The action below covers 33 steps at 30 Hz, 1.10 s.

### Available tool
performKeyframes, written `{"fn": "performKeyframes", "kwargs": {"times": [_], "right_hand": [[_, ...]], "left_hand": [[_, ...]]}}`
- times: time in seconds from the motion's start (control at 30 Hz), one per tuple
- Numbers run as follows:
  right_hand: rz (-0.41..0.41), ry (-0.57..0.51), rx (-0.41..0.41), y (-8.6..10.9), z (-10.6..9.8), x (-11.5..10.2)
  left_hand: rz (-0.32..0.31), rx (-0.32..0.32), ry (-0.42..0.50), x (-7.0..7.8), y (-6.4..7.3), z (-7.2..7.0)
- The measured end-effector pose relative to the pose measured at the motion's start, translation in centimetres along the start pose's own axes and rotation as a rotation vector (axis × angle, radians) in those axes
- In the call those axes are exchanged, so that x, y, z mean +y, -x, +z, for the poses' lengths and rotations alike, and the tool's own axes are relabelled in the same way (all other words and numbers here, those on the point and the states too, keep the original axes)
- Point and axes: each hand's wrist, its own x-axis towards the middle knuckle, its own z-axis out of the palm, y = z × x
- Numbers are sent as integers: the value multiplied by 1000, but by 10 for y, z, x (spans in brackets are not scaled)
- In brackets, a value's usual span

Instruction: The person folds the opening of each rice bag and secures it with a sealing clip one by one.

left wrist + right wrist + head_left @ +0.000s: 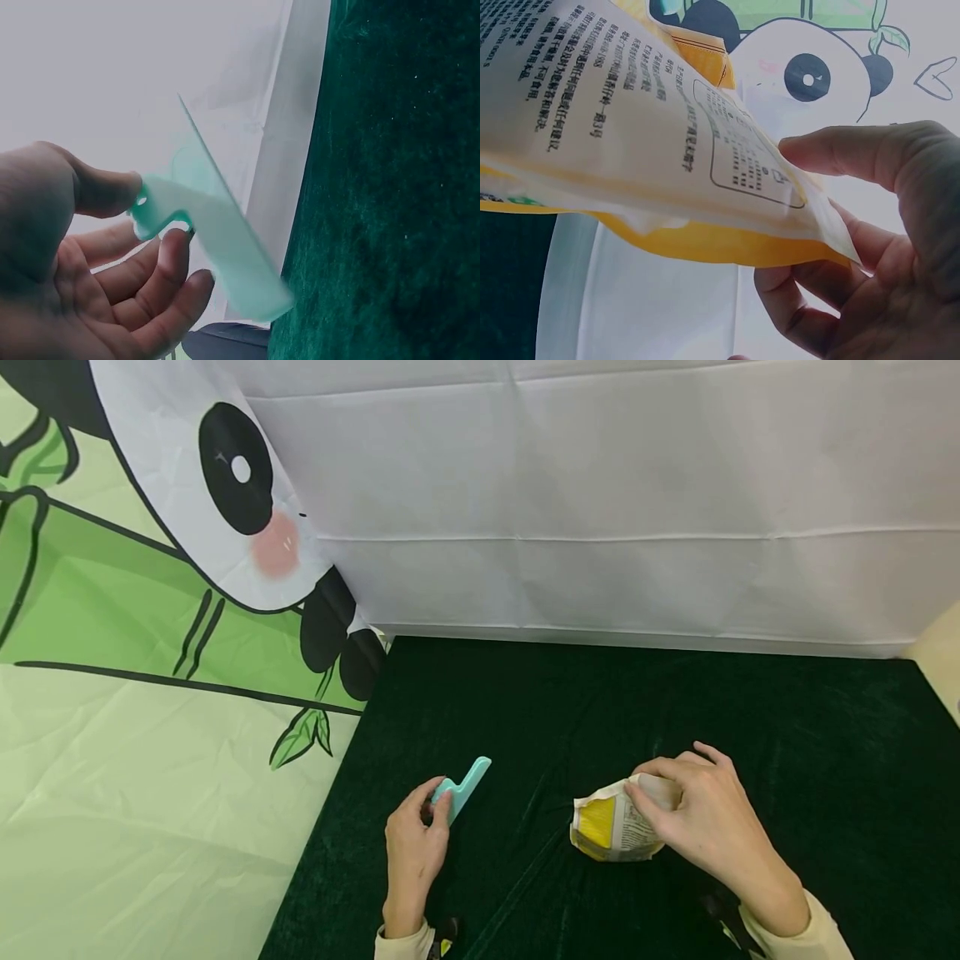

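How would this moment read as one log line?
left hand: pinches teal plastic tool; right hand: pinches printed yellow-and-white packet; below: dark green cloth

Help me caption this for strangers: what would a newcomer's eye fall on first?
Probably the big cartoon panda, upper left in the head view. Next, against the dark green cloth, the turquoise piece in the left hand and the yellow-and-white packet in the right hand.

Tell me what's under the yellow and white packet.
Dark green cloth shows along the left and near edges of the packet; the packet covers the patch directly beneath, so I can't tell what lies there.
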Motion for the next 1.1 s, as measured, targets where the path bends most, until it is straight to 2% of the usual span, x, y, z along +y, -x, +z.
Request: {"fn": "performKeyframes", "kwargs": {"times": [0.23, 0.6, 1.1], "right_hand": [[-6, 7, 14, -1, -1, 0], [-3, -12, 3, -1, -2, 2], [-33, -25, -1, -1, -1, 4]], "left_hand": [[-18, 16, 29, 3, 0, 3], [17, 54, 23, 3, 0, 6], [44, 61, 39, 6, 1, 8]]}}
